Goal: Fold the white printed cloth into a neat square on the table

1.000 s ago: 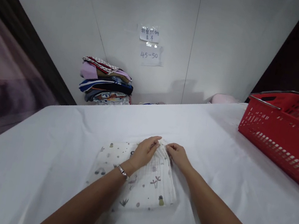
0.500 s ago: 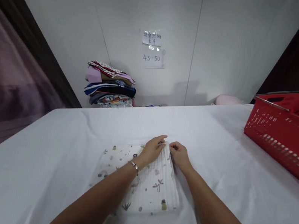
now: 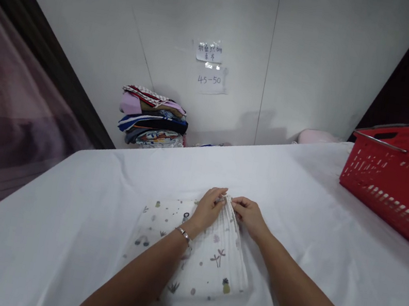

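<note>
A folded white cloth (image 3: 203, 273) printed with palm trees, pineapples and dots lies on the white-covered table in front of me. Its layered right edge shows several pleat-like folds. At the far right corner, my left hand (image 3: 211, 209) pinches the layers between thumb and fingers, a bracelet on its wrist. From the other side of the same corner, my right hand (image 3: 251, 216) grips the outer layers with thumb and forefinger. The corner is lifted slightly between the two hands. My left forearm hides the cloth's near middle.
A red plastic basket (image 3: 395, 185) with a metal handle stands on the table (image 3: 63, 202) at the right. Beyond the far edge is a stack of folded fabrics (image 3: 153, 118). Handwritten paper signs (image 3: 212, 80) hang on the wall. A purplish curtain (image 3: 8, 130) hangs at the left.
Both hands stay at the cloth's far right corner, with only small finger shifts. The whole view has moved slightly, so things appear a little further right.
</note>
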Demonstrator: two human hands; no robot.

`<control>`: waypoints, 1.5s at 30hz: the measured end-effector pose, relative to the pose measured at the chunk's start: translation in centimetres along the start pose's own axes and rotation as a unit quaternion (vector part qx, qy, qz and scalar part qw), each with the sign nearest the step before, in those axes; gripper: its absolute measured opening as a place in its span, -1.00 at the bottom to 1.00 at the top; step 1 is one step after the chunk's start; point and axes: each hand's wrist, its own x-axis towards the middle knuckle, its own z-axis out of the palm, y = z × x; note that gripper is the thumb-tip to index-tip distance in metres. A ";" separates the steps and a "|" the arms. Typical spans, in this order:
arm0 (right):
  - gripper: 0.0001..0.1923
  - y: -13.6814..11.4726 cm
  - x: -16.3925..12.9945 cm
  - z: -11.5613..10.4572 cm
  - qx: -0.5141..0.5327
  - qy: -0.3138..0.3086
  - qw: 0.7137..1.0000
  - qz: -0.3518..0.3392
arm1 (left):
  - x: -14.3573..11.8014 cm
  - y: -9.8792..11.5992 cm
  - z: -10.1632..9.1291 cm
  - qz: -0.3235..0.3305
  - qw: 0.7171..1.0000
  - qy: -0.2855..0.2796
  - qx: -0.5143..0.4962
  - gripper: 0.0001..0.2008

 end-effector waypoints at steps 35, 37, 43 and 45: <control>-0.83 1.2 1.3 -0.2 -0.266 0.072 0.951 -0.138 | 0.6 0.6 -0.9 -0.016 0.996 -0.077 0.043 -0.65; -0.83 1.1 1.1 -0.2 -0.226 0.069 0.963 -0.132 | 0.6 0.3 -0.5 -0.015 0.997 -0.067 0.041 -0.63; -0.85 0.6 1.2 -0.2 -0.080 0.012 0.995 -0.063 | 0.5 0.0 -0.2 0.000 0.999 -0.046 0.018 -0.67; -0.84 0.4 1.1 -0.2 -0.052 -0.006 0.998 -0.045 | 0.5 -0.1 -0.3 0.008 0.999 -0.042 0.005 -0.68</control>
